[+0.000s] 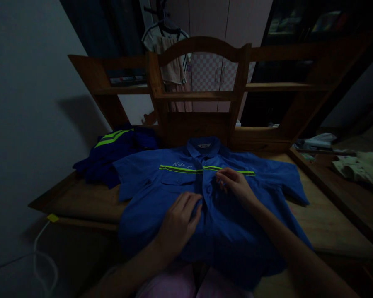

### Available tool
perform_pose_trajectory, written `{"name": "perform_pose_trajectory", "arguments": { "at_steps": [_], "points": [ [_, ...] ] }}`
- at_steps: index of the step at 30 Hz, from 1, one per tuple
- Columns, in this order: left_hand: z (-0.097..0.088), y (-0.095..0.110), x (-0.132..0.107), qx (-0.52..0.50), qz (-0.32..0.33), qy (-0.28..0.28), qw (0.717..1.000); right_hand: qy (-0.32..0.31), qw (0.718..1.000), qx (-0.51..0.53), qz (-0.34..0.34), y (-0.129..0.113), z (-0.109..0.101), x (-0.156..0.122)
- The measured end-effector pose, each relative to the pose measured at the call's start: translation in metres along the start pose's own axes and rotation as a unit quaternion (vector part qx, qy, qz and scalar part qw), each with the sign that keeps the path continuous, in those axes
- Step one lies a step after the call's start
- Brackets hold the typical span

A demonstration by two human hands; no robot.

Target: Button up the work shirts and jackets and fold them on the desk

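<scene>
Apparently laid front-up for easy reach, the blue shirt (225, 238) spreads over the wooden worktop (325, 223), collar (211, 150) pointing away from the person, so the button strip (206, 182) runs between both hands. Left hand (180, 221) bends low, grip slack, thumb and forefinger apart; right hand (234, 184) curls higher up, whether pinching cloth I cannot tell. Darker garment (110, 155) lies bundled by one sleeve, presumably leaving spreading room.

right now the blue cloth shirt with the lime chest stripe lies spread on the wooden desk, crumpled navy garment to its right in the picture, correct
Wrong side: the head view shows the crumpled navy garment to the left of the blue cloth shirt, which does lie spread on the wooden desk.
</scene>
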State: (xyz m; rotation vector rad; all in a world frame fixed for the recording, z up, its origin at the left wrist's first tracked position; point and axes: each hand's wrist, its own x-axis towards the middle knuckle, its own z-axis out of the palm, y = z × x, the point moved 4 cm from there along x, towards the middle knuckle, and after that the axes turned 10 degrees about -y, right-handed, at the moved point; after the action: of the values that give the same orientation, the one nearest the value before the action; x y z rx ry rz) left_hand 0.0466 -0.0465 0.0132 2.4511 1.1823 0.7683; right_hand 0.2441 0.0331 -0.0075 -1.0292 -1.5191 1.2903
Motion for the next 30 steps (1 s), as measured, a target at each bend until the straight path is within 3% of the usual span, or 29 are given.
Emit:
{"name": "perform_pose_trajectory", "arguments": {
  "at_steps": [3,7,10,13,16,20,22,24,26,28,30],
  "points": [
    [0.012,0.01,-0.038,-0.03,-0.031,0.014,0.999,-0.002,1.0,0.022,0.008,0.0,-0.003,0.0],
    [0.043,0.023,-0.078,-0.055,-0.035,0.016,0.998,-0.026,0.999,0.024,0.013,0.002,-0.001,0.001],
    [0.066,0.032,-0.095,-0.082,-0.035,0.001,0.996,-0.019,1.0,-0.012,-0.003,-0.003,-0.001,0.005],
    [0.079,0.032,-0.101,-0.085,-0.059,0.015,0.994,0.011,0.992,-0.126,-0.019,-0.022,0.003,-0.002],
    [0.082,0.026,-0.1,-0.042,-0.063,0.047,0.996,0.021,0.936,-0.351,-0.013,-0.044,0.022,-0.036],
    [0.091,0.01,-0.098,0.002,-0.105,0.091,0.99,-0.02,0.777,-0.626,0.067,-0.04,0.057,-0.113],
    [0.098,0.0,-0.097,-0.005,-0.154,0.124,0.98,-0.005,0.733,-0.677,0.066,-0.028,0.067,-0.145],
    [0.099,-0.01,-0.093,-0.015,-0.192,0.149,0.97,0.028,0.709,-0.704,0.039,-0.014,0.068,-0.164],
    [0.089,-0.017,-0.088,-0.015,-0.2,0.138,0.97,0.044,0.695,-0.718,0.019,-0.003,0.06,-0.17],
    [0.066,-0.023,-0.087,-0.004,-0.191,0.105,0.976,0.044,0.695,-0.718,0.016,0.002,0.044,-0.174],
    [0.034,-0.032,-0.094,0.003,-0.178,0.06,0.982,0.052,0.712,-0.7,0.022,0.0,0.019,-0.184]
  ]
}}
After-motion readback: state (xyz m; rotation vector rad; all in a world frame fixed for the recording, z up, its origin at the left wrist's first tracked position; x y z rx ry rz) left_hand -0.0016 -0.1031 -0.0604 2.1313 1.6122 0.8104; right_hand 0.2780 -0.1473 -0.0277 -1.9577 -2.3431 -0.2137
